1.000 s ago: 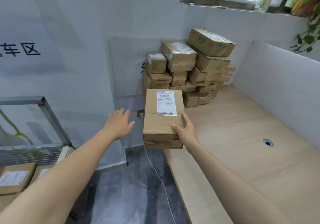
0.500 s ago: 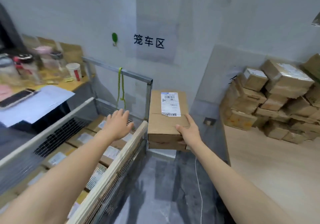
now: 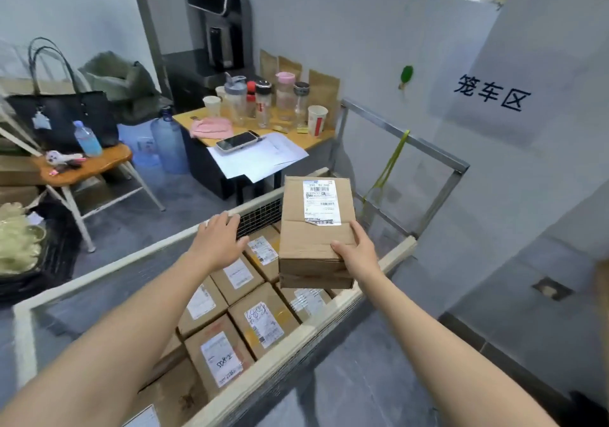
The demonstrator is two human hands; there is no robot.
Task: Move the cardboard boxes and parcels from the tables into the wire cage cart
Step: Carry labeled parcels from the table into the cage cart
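My right hand (image 3: pixel 354 253) grips the near right corner of a brown cardboard box (image 3: pixel 313 242) with a white shipping label on top. The box hangs in the air over the far end of the wire cage cart (image 3: pixel 329 311). My left hand (image 3: pixel 219 242) is stretched out flat to the left of the box, above the cart, holding nothing. Inside the cart lie several labelled cardboard boxes (image 3: pixel 260 322) packed side by side. The tables with the remaining parcels are out of view.
A yellow side table (image 3: pixel 316 140) with bottles, cups, a phone and papers stands beyond the cart. A wooden stool (image 3: pixel 99 163) with a black bag and a water bottle is at the left. Water jugs sit on the grey floor. A white wall bounds the right.
The view has swung left from the parcel table to the cage cart. The box in my right hand now hangs over the cart instead of beside it; my left hand stays open.
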